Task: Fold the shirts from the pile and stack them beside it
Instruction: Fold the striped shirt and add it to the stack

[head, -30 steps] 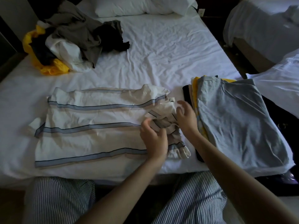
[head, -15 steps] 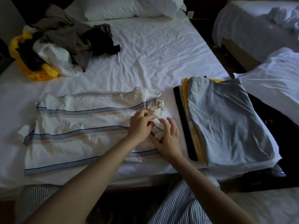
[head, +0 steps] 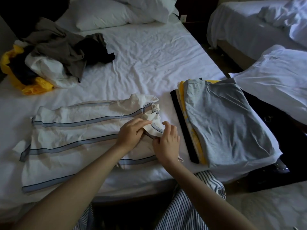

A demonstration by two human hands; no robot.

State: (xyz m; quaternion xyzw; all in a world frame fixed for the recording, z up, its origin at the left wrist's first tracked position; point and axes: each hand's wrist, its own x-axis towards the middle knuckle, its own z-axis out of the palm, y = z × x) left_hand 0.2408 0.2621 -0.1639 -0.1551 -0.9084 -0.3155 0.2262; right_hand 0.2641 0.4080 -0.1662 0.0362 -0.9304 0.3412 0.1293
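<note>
Right hand (head: 167,143) curled in since last frame, I read it pinching striped shirt (head: 74,130) at neck edge | left hand (head: 131,135) pinches neck fold just beside | shirt lies flat, trailing left of grip | folded stack (head: 224,123) just right of grip | pile (head: 54,53) well beyond, left

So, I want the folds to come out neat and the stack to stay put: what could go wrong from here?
1. The left hand and right hand both pinch bunched fabric at the striped shirt's right end. Folding over that lump would likely press in creases.
2. The folded stack seems to reach past the bed's corner. Another shirt on top might make it slide off.
</note>
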